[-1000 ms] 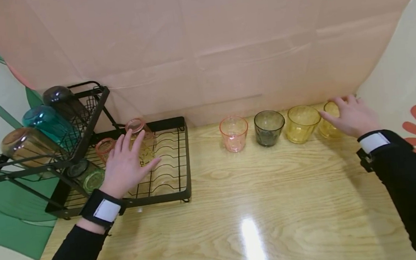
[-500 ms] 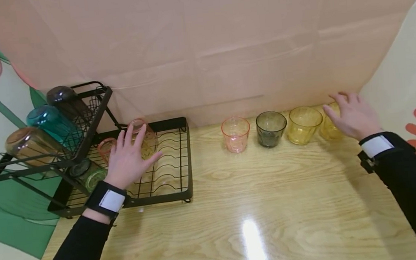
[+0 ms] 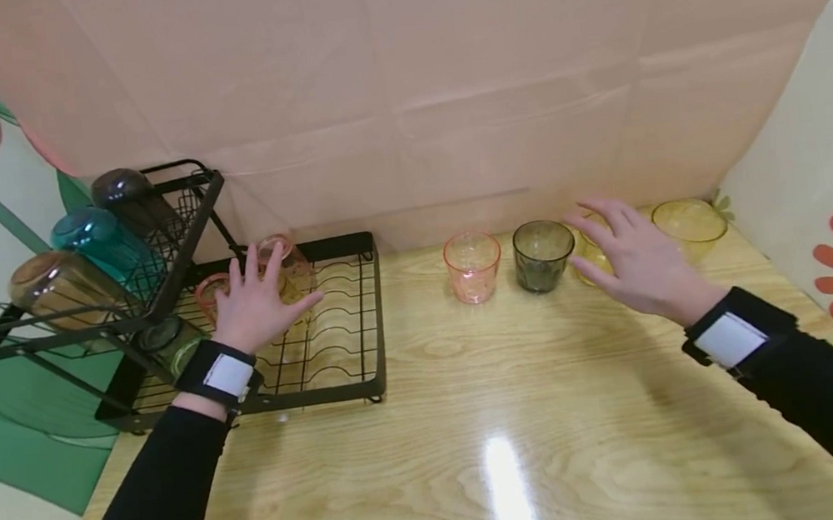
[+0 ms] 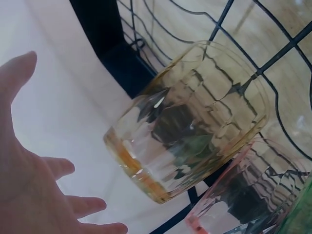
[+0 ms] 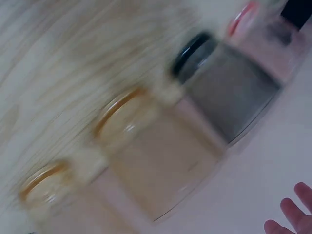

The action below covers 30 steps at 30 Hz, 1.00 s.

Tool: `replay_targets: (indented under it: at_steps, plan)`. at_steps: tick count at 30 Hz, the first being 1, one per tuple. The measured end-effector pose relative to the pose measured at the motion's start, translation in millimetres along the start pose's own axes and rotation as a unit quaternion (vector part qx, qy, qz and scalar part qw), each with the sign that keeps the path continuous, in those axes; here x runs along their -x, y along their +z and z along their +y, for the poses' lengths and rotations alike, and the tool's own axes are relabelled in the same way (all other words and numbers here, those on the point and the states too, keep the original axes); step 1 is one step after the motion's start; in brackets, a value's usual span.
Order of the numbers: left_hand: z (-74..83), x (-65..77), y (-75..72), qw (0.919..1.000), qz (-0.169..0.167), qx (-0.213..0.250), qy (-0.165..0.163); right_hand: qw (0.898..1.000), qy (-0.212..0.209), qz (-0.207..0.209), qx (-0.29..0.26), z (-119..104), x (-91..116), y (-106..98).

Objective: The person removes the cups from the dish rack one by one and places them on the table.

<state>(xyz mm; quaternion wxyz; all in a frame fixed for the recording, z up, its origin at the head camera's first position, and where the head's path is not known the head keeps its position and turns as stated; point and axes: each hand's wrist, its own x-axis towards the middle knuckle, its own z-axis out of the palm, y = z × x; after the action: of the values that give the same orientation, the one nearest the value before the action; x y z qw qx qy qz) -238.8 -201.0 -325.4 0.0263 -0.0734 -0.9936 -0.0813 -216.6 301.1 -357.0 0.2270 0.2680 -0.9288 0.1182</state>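
Observation:
In the head view my left hand [image 3: 252, 313] hovers over the lower tier of a black dish rack [image 3: 376, 322], fingers spread. The left wrist view has a tilted yellow-tinted glass [image 4: 190, 126] and a pink one [image 4: 248, 190] on the wires, apart from that hand. My right hand [image 3: 643, 263] has its fingers extended over a yellow glass [image 3: 590, 264], which it partly hides; in the right wrist view the fingers are apart from the glasses. Another yellow glass [image 3: 690, 225] stands to its right. A grey glass [image 3: 543, 258] and a pink glass [image 3: 473, 269] stand upright to its left.
On the rack's upper tier lie a brown glass [image 3: 65, 290], a teal glass [image 3: 107, 248] and a dark glass [image 3: 132, 199]. Below them is a greenish glass [image 3: 176, 342], partly covered. A pink sheet [image 3: 448, 123] backs the wooden table [image 3: 432, 426].
My right hand has moved left from the rightmost yellow glass, uncovering it, and is now over the neighbouring yellow glass. My left hand has stayed almost in place.

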Motion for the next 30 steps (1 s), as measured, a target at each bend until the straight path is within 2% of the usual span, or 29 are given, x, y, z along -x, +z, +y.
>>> replay_targets:
  at_steps: [7,16,22,26,30]
  plan:
    - [-0.6,-3.2,3.5,0.9996,-0.024,0.005,-0.011,0.997,-0.070,-0.003,-0.030,-39.8,-2.9,7.1]
    - [-3.2,-9.3,8.9,0.9993,-0.034,0.000,-0.014,0.994,-0.100,-0.043,-0.031,-72.4,-3.1,14.8]
    - [-3.0,-10.8,8.3,0.9990,-0.038,-0.020,-0.013,0.990,-0.130,-0.049,-0.035,-91.1,-7.3,16.8]
    - [-5.3,-15.3,9.0,0.9981,-0.056,-0.019,-0.015,0.988,-0.144,-0.051,-0.034,-99.3,-9.4,19.4]
    - [-11.3,-25.6,13.1,0.9967,-0.080,-0.004,-0.017,0.986,-0.154,-0.048,-0.033,-102.9,-9.6,23.3]
